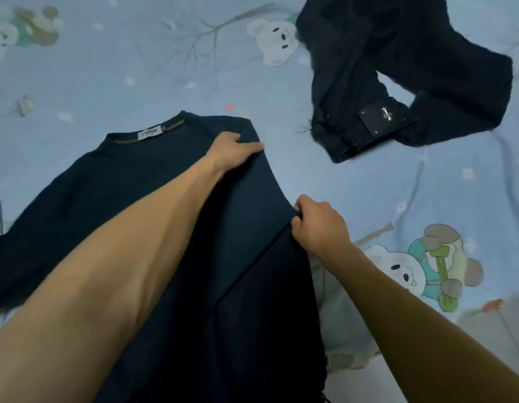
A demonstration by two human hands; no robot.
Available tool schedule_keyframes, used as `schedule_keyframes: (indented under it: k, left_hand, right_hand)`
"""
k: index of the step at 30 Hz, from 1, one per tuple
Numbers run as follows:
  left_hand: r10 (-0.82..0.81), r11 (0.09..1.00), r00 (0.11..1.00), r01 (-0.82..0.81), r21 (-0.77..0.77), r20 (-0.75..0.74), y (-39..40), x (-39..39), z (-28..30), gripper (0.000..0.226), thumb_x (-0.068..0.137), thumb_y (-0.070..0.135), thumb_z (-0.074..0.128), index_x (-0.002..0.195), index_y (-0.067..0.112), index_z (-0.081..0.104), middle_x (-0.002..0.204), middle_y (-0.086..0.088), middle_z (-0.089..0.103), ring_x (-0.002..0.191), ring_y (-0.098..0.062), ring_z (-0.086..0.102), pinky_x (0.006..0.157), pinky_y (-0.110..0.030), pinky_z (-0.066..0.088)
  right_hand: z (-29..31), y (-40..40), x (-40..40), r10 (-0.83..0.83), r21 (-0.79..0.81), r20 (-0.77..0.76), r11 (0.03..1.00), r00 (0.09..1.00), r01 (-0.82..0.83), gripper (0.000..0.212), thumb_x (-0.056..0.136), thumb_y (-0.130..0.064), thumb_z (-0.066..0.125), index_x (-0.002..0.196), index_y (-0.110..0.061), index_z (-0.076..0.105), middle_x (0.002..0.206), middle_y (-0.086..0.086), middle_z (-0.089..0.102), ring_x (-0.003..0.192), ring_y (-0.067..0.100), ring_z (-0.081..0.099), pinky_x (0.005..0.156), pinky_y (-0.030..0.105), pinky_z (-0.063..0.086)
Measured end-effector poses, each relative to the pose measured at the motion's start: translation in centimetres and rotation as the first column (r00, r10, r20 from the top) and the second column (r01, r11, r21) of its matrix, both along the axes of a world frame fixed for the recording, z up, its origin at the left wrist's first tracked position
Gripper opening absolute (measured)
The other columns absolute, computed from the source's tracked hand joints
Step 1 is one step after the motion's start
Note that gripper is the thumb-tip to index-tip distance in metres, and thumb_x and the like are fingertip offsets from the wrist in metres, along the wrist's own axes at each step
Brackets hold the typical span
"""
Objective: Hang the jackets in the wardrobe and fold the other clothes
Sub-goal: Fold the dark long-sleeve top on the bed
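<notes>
A dark navy sweater (130, 181) lies flat on the bed, neck label away from me, its right side folded inward over the body. My left hand (232, 151) rests near the right shoulder, thumb out along the folded edge and fingers curled into the cloth. My right hand (317, 225) pinches the fold's edge lower down at the sweater's right side. The sweater's left sleeve stretches out toward the left edge of view.
A pair of dark jeans (398, 68) with a black waistband patch lies crumpled at the upper right. The blue bedsheet (107, 68) with bear prints covers the whole surface. Open sheet shows to the left and beyond the sweater.
</notes>
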State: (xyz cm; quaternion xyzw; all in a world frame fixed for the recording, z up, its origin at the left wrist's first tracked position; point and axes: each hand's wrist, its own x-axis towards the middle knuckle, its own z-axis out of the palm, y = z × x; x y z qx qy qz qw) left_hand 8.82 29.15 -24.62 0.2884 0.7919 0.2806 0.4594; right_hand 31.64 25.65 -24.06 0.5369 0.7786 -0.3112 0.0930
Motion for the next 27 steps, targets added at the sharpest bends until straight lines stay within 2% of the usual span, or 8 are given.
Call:
schedule_keyframes:
  k: [4, 8, 13, 15, 17, 20, 24, 27]
  left_hand:
    - [0.124, 0.992, 0.99, -0.126, 0.031, 0.065, 2.7, 0.0, -0.2, 0.032, 0.083, 0.034, 0.074, 0.068, 0.017, 0.052, 0.064, 0.001, 0.059, 0.056, -0.013, 0.059, 0.054, -0.022, 0.049]
    - [0.177, 0.979, 0.96, -0.195, 0.063, 0.219, 2.2, 0.1, -1.1, 0.038, 0.094, 0.031, 0.065, 0.057, 0.022, 0.061, 0.064, 0.004, 0.067, 0.061, -0.009, 0.065, 0.059, -0.024, 0.054]
    - [0.185, 0.959, 0.934, -0.239, 0.15, 0.306, 1.4, 0.0, -1.6, 0.021, 0.097, 0.014, 0.06, 0.116, 0.014, 0.069, 0.098, 0.001, 0.075, 0.095, -0.014, 0.071, 0.085, -0.028, 0.057]
    - [0.076, 0.973, 0.979, -0.114, 0.199, 0.189, 1.0, 0.7, -1.0, 0.037, 0.094, 0.015, 0.063, 0.131, 0.018, 0.058, 0.106, 0.009, 0.073, 0.1, -0.005, 0.068, 0.086, -0.02, 0.053]
    - [-0.139, 0.965, 0.967, 0.181, 0.19, -0.213, -0.3, 1.7, -0.5, 0.06, 0.091, 0.024, 0.064, 0.146, 0.02, 0.04, 0.139, 0.004, 0.055, 0.125, -0.006, 0.051, 0.104, -0.02, 0.039]
    - [-0.369, 0.847, 0.627, 0.531, 0.03, -0.686, -3.5, 4.4, -0.9, 0.071, 0.093, 0.041, 0.055, 0.154, 0.014, 0.028, 0.161, -0.016, 0.018, 0.147, -0.034, 0.018, 0.119, -0.043, 0.017]
    - [-0.608, 0.674, 0.401, 0.717, -0.179, -0.685, -7.2, 7.4, -3.0, 0.07, 0.099, 0.059, 0.024, 0.158, 0.023, 0.015, 0.165, -0.011, -0.002, 0.151, -0.032, -0.002, 0.122, -0.052, 0.003]
    - [-0.616, 0.677, 0.351, 0.694, -0.245, -0.706, -7.6, 7.3, -4.0, 0.07, 0.099, 0.061, 0.018, 0.158, 0.026, 0.004, 0.165, -0.01, -0.008, 0.152, -0.031, -0.006, 0.122, -0.05, 0.001]
  right_hand:
    - [-1.0, -0.3, 0.8, -0.441, -0.157, -0.169, 0.895, 0.881, 0.418, 0.006, 0.088, -0.013, 0.05, 0.084, -0.011, 0.054, 0.075, 0.004, 0.058, 0.068, 0.02, 0.056, 0.06, 0.033, 0.047]
    - [-1.6, 0.0, 1.0, -0.47, -0.222, -0.312, 0.881, 0.826, 0.418, 0.017, 0.097, -0.014, 0.047, 0.081, -0.014, 0.054, 0.07, -0.002, 0.056, 0.062, 0.011, 0.052, 0.05, 0.018, 0.037]
    - [-2.4, -1.1, 1.8, -0.433, -0.118, -0.387, 0.899, 0.814, 0.422, 0.013, 0.096, -0.02, 0.054, 0.084, -0.018, 0.05, 0.066, -0.003, 0.056, 0.059, 0.008, 0.055, 0.053, 0.02, 0.042]
    - [-2.5, -0.7, 1.6, -0.427, -0.223, -0.365, 0.903, 0.827, 0.367, 0.022, 0.09, -0.026, 0.065, 0.076, -0.022, 0.05, 0.064, -0.007, 0.054, 0.057, 0.003, 0.054, 0.047, 0.011, 0.039]
    - [-2.4, 0.1, 1.9, -0.373, -0.229, -0.307, 0.922, 0.876, 0.312, 0.022, 0.087, -0.024, 0.068, 0.072, -0.018, 0.053, 0.063, -0.006, 0.053, 0.056, 0.005, 0.05, 0.048, 0.01, 0.038]
    - [-2.3, 0.4, 2.3, -0.506, -0.153, -0.349, 0.861, 0.789, 0.485, 0.014, 0.088, -0.017, 0.065, 0.076, -0.014, 0.06, 0.062, -0.005, 0.055, 0.057, 0.005, 0.049, 0.051, 0.01, 0.038]
    - [-2.0, -2.5, 2.6, -0.602, -0.403, -0.333, 0.787, 0.726, 0.467, 0.022, 0.09, -0.032, 0.068, 0.077, -0.014, 0.065, 0.067, -0.006, 0.064, 0.065, 0.012, 0.061, 0.061, 0.027, 0.047]
    - [-1.8, -3.3, 4.6, -0.487, -0.565, -0.226, 0.771, 0.843, 0.294, 0.015, 0.089, -0.031, 0.071, 0.088, -0.016, 0.07, 0.079, -0.003, 0.07, 0.077, 0.012, 0.067, 0.063, 0.024, 0.052]
